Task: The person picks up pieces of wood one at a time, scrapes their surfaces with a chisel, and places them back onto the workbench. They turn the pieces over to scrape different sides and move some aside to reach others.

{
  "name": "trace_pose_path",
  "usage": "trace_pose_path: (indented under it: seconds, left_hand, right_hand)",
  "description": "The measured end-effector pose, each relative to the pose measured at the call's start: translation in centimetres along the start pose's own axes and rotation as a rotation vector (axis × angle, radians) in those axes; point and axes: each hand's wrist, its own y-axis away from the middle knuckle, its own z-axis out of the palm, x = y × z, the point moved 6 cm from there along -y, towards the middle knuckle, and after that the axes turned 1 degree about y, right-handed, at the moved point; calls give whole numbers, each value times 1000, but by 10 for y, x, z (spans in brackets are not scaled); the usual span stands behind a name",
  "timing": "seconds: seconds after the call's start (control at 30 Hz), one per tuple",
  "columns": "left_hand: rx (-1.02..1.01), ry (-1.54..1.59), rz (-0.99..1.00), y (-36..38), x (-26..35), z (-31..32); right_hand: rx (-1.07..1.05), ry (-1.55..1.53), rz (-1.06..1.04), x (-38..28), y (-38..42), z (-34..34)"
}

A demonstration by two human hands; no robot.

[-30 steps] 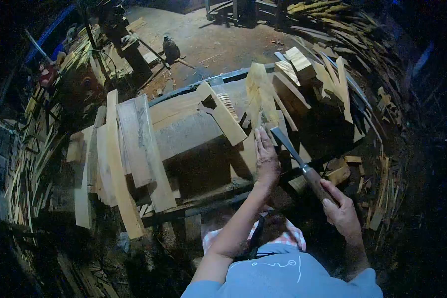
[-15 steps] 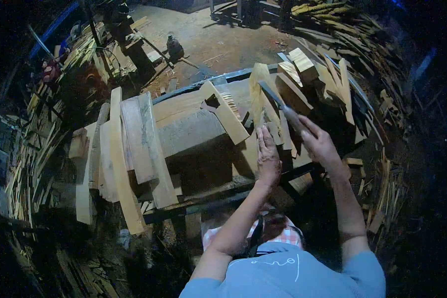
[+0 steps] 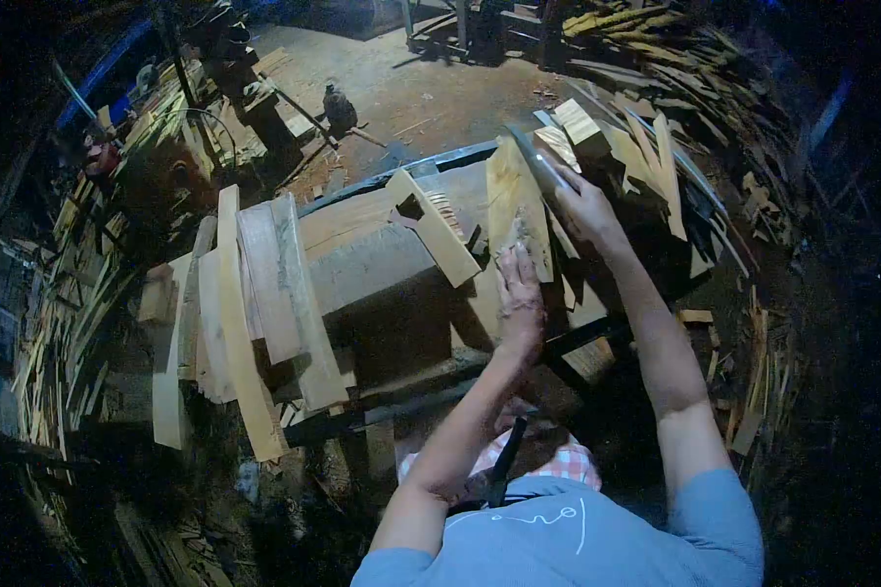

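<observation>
In the head view, a pale wooden board (image 3: pixel 512 186) lies on the bench with its far end pointing away from me. My left hand (image 3: pixel 521 298) rests on its near end, fingers stretched out and flat. To the right, my right hand (image 3: pixel 582 210) is wrapped round a tool with a long, narrow metal blade (image 3: pixel 529 152). The blade runs close along the board's right edge, its tip near the far end. Just left of this board, a light wooden piece with a square notch (image 3: pixel 439 230) leans over a thick timber block (image 3: pixel 372 264).
Several long boards (image 3: pixel 248 333) lie across the bench's left side. Square-cut blocks (image 3: pixel 579 125) and loose pieces sit at the right. Piles of wood strips (image 3: pixel 54 377) surround the bench, and a dark jug-like object (image 3: pixel 340 110) stands on the floor beyond.
My right hand and the blade have moved forward and slightly left along the board. The board's face now shows wider, and my left hand stays on its near end.
</observation>
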Motion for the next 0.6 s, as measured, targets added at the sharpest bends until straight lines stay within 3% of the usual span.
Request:
trace_pose_path:
  seconds: [0.17, 0.2, 0.3, 0.37, 0.43, 0.47, 0.5, 0.57, 0.6]
  left_hand:
    - [-25, -131, 93, 4, -11, 2]
    - [-125, -350, 147, 15, -25, 31]
    - [-72, -400, 61, 38, -26, 18]
    - [-63, -433, 66, 37, -27, 11]
    - [-131, -2, 8, 32, -30, -4]
    - [125, 210, 34, 35, -40, -14]
    - [125, 213, 43, 40, -47, -10]
    - [-4, 679, -689, 64, -101, 12]
    - [-94, 946, -949, 70, -111, 17]
  right_hand:
    - [-189, -35, -30, -10, 89, -28]
    - [-204, -29, -37, 5, 97, -26]
    - [-252, -124, 109, 24, 124, -24]
    - [-243, -168, 72, 33, 131, -18]
    - [-185, -65, 51, 26, 137, -18]
    - [-208, 39, 138, 25, 141, -20]
    - [-199, 37, 138, 26, 143, -20]
    - [-147, 112, 52, 27, 151, -17]
    - [-181, 130, 113, 14, 160, -20]
